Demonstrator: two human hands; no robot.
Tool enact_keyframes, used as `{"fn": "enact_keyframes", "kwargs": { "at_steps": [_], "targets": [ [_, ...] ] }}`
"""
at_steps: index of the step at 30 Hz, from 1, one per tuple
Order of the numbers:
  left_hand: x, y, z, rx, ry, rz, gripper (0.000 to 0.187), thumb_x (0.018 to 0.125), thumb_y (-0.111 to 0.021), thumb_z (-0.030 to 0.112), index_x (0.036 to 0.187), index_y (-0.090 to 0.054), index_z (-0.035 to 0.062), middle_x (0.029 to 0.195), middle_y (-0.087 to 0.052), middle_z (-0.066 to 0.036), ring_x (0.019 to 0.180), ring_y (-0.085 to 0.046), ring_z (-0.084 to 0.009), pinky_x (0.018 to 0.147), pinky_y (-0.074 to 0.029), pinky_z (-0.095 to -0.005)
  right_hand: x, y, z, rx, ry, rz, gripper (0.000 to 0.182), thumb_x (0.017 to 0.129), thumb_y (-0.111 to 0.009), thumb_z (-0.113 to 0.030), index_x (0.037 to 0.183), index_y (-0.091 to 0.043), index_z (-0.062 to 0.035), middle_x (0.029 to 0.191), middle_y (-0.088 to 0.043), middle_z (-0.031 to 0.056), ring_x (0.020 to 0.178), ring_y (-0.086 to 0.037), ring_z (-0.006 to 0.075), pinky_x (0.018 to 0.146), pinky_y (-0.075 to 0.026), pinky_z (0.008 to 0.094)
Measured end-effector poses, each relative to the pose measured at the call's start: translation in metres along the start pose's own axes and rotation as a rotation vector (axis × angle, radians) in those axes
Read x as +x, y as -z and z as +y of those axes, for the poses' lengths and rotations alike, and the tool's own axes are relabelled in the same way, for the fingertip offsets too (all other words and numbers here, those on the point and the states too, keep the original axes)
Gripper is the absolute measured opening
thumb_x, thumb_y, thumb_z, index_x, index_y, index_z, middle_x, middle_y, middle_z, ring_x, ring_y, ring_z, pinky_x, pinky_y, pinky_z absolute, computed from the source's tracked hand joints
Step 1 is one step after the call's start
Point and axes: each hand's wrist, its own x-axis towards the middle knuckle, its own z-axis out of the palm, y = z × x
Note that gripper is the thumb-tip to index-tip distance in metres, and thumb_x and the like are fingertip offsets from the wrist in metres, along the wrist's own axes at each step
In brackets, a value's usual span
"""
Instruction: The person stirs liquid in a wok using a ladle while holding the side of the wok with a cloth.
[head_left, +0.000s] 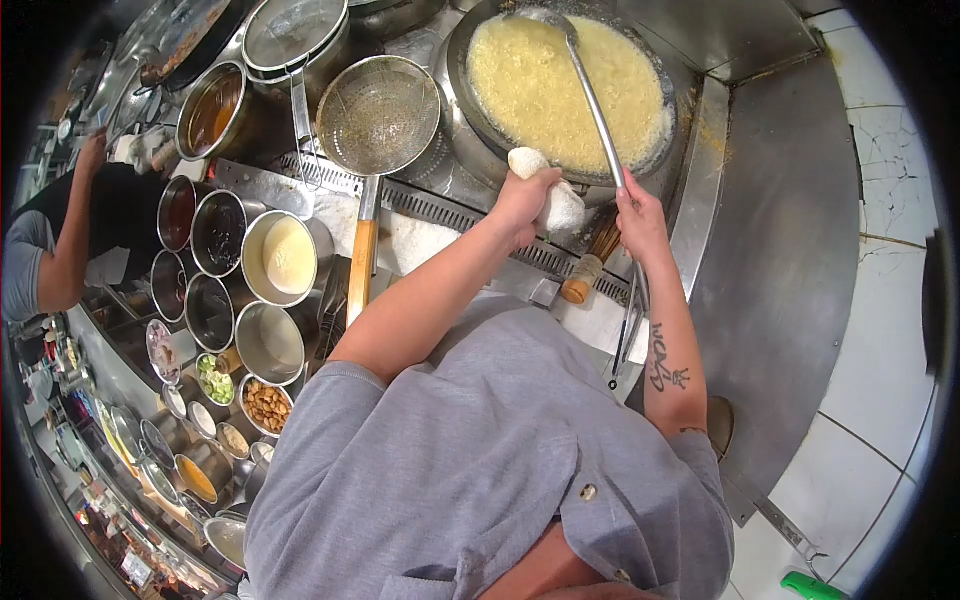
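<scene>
A large wok [662, 165] at the top of the view holds a pale yellow, lumpy, frothy liquid [560, 95]. My left hand [525, 205] is closed around a folded white cloth [560, 208] at the near edge of the wok; whether a handle lies inside the cloth is hidden. My right hand [642, 222] grips the end of the long metal handle of a ladle [592, 95]. The ladle's bowl rests at the far side of the wok, partly in the liquid. Just below the wok, between my hands, lies a bundled bamboo brush [582, 280].
Left of the wok, a perforated strainer [380, 115] with a wooden handle rests over the stove. Metal pots of sauces [285, 258] and a container of brown chunks [267, 405] stand further left. Another person's arm [72, 225] reaches in there. A steel wall [790, 270] borders the right.
</scene>
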Motion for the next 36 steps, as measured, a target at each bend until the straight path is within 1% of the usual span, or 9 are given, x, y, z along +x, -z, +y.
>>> {"fn": "enact_keyframes", "kwargs": {
  "at_steps": [5, 9, 10, 13, 17, 23, 30, 33, 36],
  "targets": [
    [-0.013, 0.006, 0.009, -0.047, 0.133, -0.013, 0.044, 0.099, -0.056, 0.031, 0.131, -0.044, 0.003, 0.121, -0.06, -0.013, 0.108, -0.064, -0.0285, 0.093, -0.052, -0.0474, -0.023, 0.007, 0.028, -0.023, 0.152, -0.053, 0.044, 0.103, -0.054, -0.02, 0.145, -0.05, -0.0072, 0.105, -0.067, 0.0062, 0.082, -0.058, 0.011, 0.077, -0.049, 0.0279],
    [-0.029, 0.005, 0.016, -0.078, 0.131, -0.026, 0.053, 0.102, -0.049, 0.039, 0.14, -0.039, 0.0035, 0.129, -0.056, -0.014, 0.114, -0.061, -0.0293, 0.097, -0.049, -0.0491, -0.062, 0.011, 0.019, 0.075, 0.016, -0.139, 0.047, 0.105, -0.05, -0.024, 0.152, -0.044, -0.0196, 0.062, -0.041, -0.0049, 0.046, -0.038, 0.0059, 0.04, -0.035, 0.0256],
    [-0.028, 0.005, 0.015, -0.09, 0.132, -0.017, 0.055, 0.102, -0.048, 0.041, 0.141, -0.038, 0.0034, 0.131, -0.055, -0.014, 0.115, -0.061, -0.0294, 0.097, -0.049, -0.0494, -0.076, 0.014, 0.007, 0.097, -0.06, -0.171, 0.048, 0.106, -0.048, -0.024, 0.153, -0.042, -0.0203, 0.062, -0.041, -0.0048, 0.044, -0.036, 0.0056, 0.038, -0.034, 0.0253],
    [-0.033, 0.0, 0.018, -0.091, 0.131, -0.007, 0.057, 0.103, -0.045, 0.044, 0.142, -0.038, 0.0032, 0.132, -0.054, -0.014, 0.118, -0.059, -0.0293, 0.096, -0.049, -0.0501, -0.1, 0.023, 0.012, 0.143, -0.151, -0.215, 0.047, 0.105, -0.051, -0.024, 0.152, -0.044, -0.0175, 0.066, -0.044, -0.0038, 0.049, -0.04, 0.0059, 0.043, -0.037, 0.0257],
    [-0.021, -0.001, 0.014, 0.033, 0.117, 0.003, 0.053, 0.101, -0.049, 0.04, 0.139, -0.042, 0.0035, 0.129, -0.057, -0.014, 0.115, -0.06, -0.0286, 0.092, -0.05, -0.0512, -0.128, 0.027, 0.027, 0.19, -0.213, -0.219, 0.048, 0.106, -0.049, -0.026, 0.153, -0.042, -0.0205, 0.061, -0.042, -0.0032, 0.042, -0.036, 0.0067, 0.036, -0.033, 0.0272],
    [0.001, -0.003, 0.005, 0.049, 0.062, 0.093, 0.038, 0.093, -0.064, 0.019, 0.123, -0.053, -0.0021, 0.11, -0.064, -0.015, 0.095, -0.069, -0.0304, 0.079, -0.059, -0.0459, -0.172, 0.034, 0.041, 0.258, -0.287, -0.248, 0.047, 0.106, -0.048, -0.027, 0.153, -0.041, -0.0245, 0.061, -0.039, -0.004, 0.042, -0.035, 0.0063, 0.037, -0.033, 0.0263],
    [0.004, -0.007, 0.0, 0.035, -0.002, 0.116, 0.044, 0.091, -0.063, 0.012, 0.126, -0.047, -0.0091, 0.108, -0.063, -0.019, 0.091, -0.069, -0.0334, 0.076, -0.059, -0.0473, -0.209, 0.048, 0.053, 0.288, -0.311, -0.231, 0.048, 0.106, -0.049, -0.023, 0.153, -0.042, -0.0234, 0.064, -0.041, -0.0041, 0.048, -0.036, 0.0059, 0.044, -0.037, 0.0252],
    [-0.004, -0.014, 0.008, 0.06, 0.032, 0.164, 0.037, 0.088, -0.061, 0.009, 0.12, -0.051, -0.0066, 0.104, -0.064, -0.017, 0.087, -0.069, -0.031, 0.073, -0.058, -0.0442, -0.206, 0.04, 0.106, 0.147, -0.06, -0.086, 0.047, 0.104, -0.053, -0.02, 0.15, -0.046, -0.0203, 0.071, -0.053, -0.0009, 0.059, -0.042, 0.0077, 0.057, -0.042, 0.0248],
    [-0.003, -0.014, 0.007, 0.058, 0.051, 0.18, 0.034, 0.087, -0.061, 0.008, 0.117, -0.053, -0.0063, 0.102, -0.065, -0.017, 0.086, -0.069, -0.0299, 0.072, -0.057, -0.0431, -0.202, 0.029, 0.116, 0.042, 0.033, 0.04, 0.048, 0.104, -0.052, -0.014, 0.151, -0.045, -0.0149, 0.075, -0.046, -0.0029, 0.065, -0.039, 0.0057, 0.059, -0.039, 0.0222]
  ]
}}
